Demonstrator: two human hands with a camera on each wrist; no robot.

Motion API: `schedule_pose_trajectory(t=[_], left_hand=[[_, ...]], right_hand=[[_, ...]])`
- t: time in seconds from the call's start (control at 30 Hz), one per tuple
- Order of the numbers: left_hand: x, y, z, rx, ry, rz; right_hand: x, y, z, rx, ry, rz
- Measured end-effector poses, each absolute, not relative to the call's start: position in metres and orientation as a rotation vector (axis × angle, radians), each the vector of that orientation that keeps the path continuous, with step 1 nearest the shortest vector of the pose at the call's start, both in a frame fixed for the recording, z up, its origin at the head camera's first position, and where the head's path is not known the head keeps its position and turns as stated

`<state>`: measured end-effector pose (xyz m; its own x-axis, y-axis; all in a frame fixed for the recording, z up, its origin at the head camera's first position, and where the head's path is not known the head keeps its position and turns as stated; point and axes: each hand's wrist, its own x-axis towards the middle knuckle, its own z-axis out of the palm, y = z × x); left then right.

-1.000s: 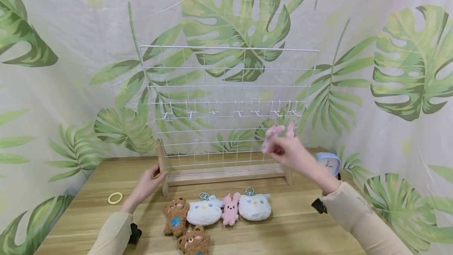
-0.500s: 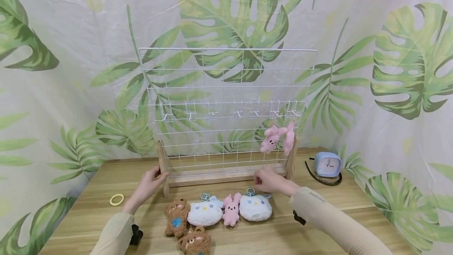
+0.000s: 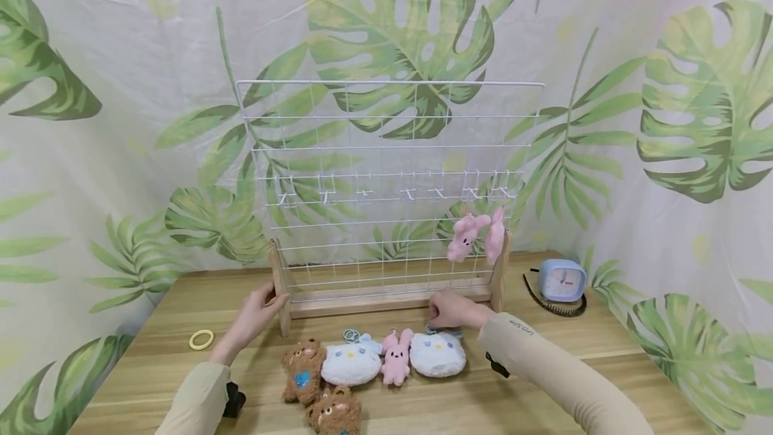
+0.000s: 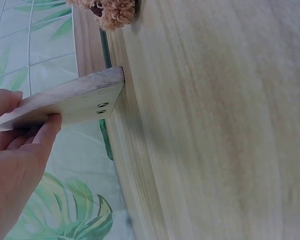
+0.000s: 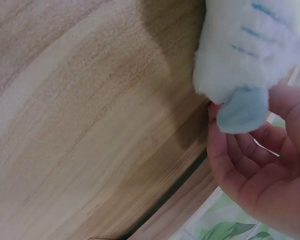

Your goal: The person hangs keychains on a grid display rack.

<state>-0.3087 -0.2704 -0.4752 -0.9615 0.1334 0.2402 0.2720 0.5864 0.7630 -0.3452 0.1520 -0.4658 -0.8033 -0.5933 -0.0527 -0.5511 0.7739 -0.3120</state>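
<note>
My left hand grips the wooden side post of a white wire grid rack, thumb on one face and fingers on the other. With curled fingers, my right hand pinches at the top of the right white plush keychain, covering most of its blue ring; in the right wrist view the plush hides the fingertips. Left of it on the table lie a pink bunny plush, another white plush and two brown bear plushes, one lower and cut off by the frame.
Two pink bunny plushes hang from the rack's rightmost hooks. Several white hooks line the same row. A blue clock with a black coiled cord stands right of the rack; a yellow ring lies at left on the wooden table.
My right hand has come down from the hanging pink bunnies to the right white plush's ring, leaving both bunnies on their hooks. My left hand stays on the post.
</note>
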Motion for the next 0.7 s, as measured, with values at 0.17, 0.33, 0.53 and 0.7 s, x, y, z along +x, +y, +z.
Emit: schedule_pose_trajectory(t=[0.17, 0.33, 0.53, 0.7], left_hand=[[-0.3084, -0.2704, -0.4750, -0.342, -2.659, -1.315], [-0.3077, -0.2703, -0.4748, -0.325, -2.674, -1.300], [-0.3081, -0.2709, -0.4752, -0.319, -2.669, -1.309], [-0.3104, -0.2718, -0.4767, -0.326, -2.658, -1.314]], right_hand=[[-0.3478, 0.1530, -0.4682, -0.928, 2.832, -0.408], [-0.3478, 0.1536, -0.4683, -0.938, 2.839, -0.395], [-0.3483, 0.1546, -0.4679, -0.916, 2.821, -0.417], [-0.3510, 0.1540, -0.4688, -0.858, 2.804, -0.397]])
